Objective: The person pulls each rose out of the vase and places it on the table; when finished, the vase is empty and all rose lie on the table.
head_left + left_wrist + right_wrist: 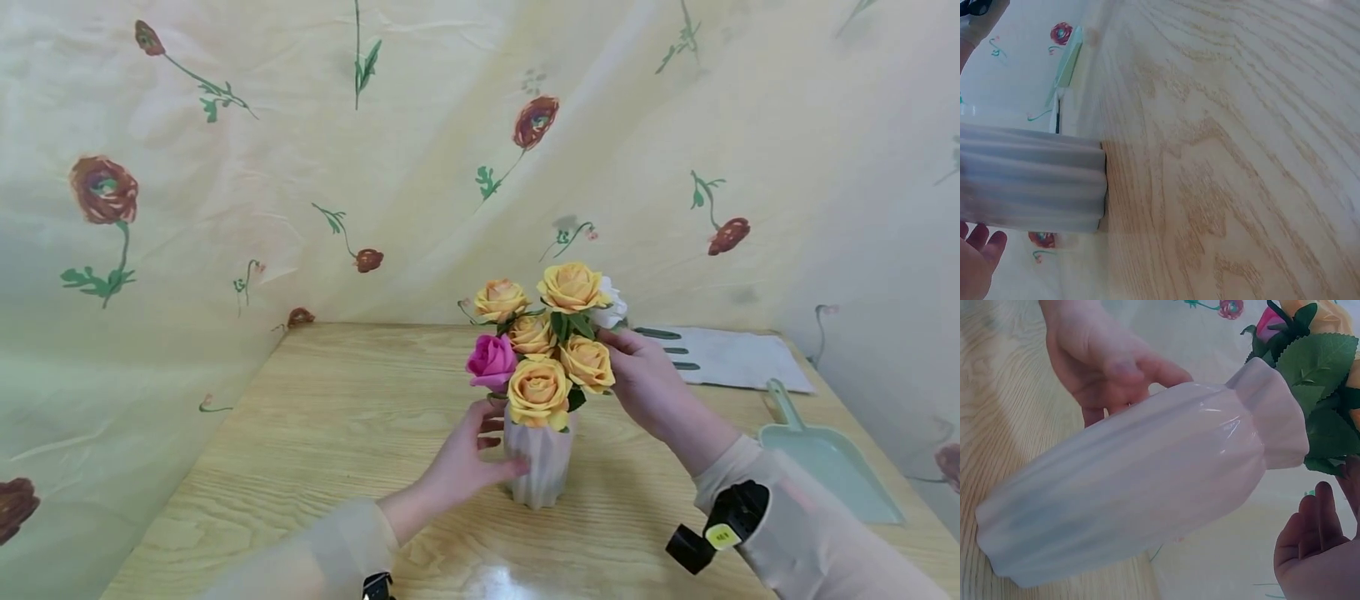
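A pale pinkish-white fluted vase (546, 467) stands upright on the table, filled with several yellow roses (538, 390), a magenta rose (491, 362) and a white rose (611, 305). My left hand (459, 462) holds the vase from the left, its thumb across the front. In the left wrist view only some fingertips (994, 245) show beside the vase (1035, 178). At the bouquet's right side, my right hand (648, 383) pinches just beneath the white rose; leaves and blooms partly hide its fingertips. The right wrist view shows its other fingers (1310, 528) loosely bent below the green leaves (1319, 369).
A light green dustpan (825, 462) lies at the table's right side. Behind it is a white cloth or sheet (742, 354) with dark green strips at its left end. A flower-patterned curtain (420, 150) hangs behind the wooden table (337, 400).
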`<state>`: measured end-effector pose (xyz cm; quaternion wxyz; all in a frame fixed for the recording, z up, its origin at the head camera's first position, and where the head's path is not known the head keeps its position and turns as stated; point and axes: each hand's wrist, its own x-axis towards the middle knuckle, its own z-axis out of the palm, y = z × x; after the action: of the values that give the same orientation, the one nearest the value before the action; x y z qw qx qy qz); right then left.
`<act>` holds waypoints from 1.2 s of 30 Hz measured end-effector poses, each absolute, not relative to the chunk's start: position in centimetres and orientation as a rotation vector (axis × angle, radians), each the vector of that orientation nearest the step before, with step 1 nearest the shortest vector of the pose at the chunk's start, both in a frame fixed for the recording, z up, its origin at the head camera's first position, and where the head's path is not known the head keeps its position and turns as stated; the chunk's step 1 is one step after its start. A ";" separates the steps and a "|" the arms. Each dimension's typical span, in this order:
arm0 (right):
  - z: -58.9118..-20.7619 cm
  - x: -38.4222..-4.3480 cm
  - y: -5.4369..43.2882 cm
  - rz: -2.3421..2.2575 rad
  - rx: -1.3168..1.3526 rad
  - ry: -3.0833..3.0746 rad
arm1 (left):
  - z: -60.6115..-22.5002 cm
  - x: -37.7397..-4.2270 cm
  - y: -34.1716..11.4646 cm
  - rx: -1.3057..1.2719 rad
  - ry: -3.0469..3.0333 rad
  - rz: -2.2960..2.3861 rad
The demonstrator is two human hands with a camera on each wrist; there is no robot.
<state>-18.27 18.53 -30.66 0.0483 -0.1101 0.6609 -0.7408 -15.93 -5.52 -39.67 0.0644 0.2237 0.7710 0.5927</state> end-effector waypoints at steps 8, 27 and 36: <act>-30.6 -18.4 18.0 -2.371 -0.300 1.909 | -40.1 -15.9 -5.0 0.647 2.335 1.802; -28.9 -18.3 18.0 -2.575 -0.295 1.829 | -40.3 -15.7 -4.8 0.684 2.311 1.836; -27.5 -18.4 18.6 -2.765 -0.356 1.652 | -40.4 -15.7 -4.9 0.678 2.282 1.849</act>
<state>-18.45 18.64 -27.54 -0.0495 -0.1098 0.5092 -0.8522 -15.74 -4.91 -40.37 0.0634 0.2246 0.7555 0.6121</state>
